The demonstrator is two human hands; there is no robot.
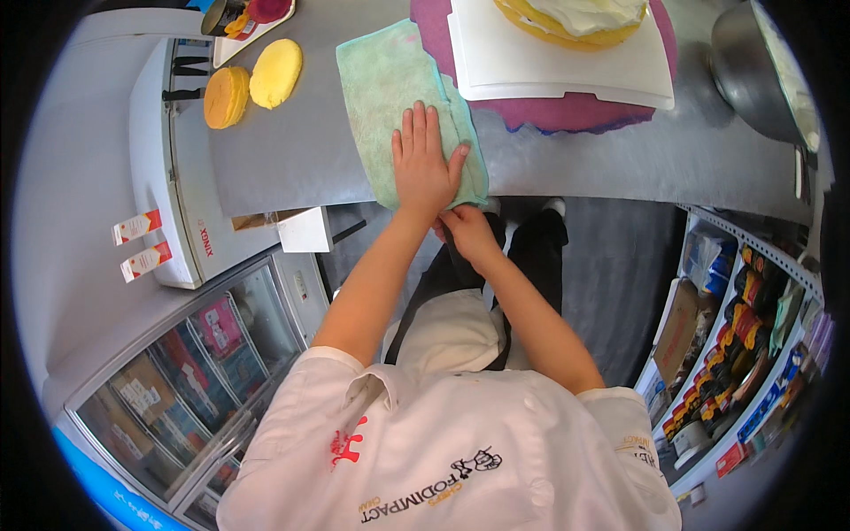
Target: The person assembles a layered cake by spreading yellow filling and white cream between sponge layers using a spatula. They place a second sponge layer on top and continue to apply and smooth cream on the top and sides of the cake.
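Note:
My left hand [425, 169] lies flat, palm down with fingers spread, on a folded pale green microfibre cloth [375, 86] at the front of the steel table. Just below its wrist, at the table edge, my right hand [470, 232] is closed around a dark handle [458, 259] that points back towards me. Whatever the handle belongs to is hidden by the cloth and my hands. Right of the cloth, a yellow sponge cake with white cream [578, 23] sits on a white plastic board [564, 70], cut off by the top of the view.
A purple cloth [564, 114] lies under the board. A steel bowl [750, 73] with white cream stands at right. Two sponge layers, one browned [226, 98], one yellow [275, 73], lie at left near a tray [229, 50]. Below are a glass-topped freezer [186, 372] and stocked shelves [724, 345].

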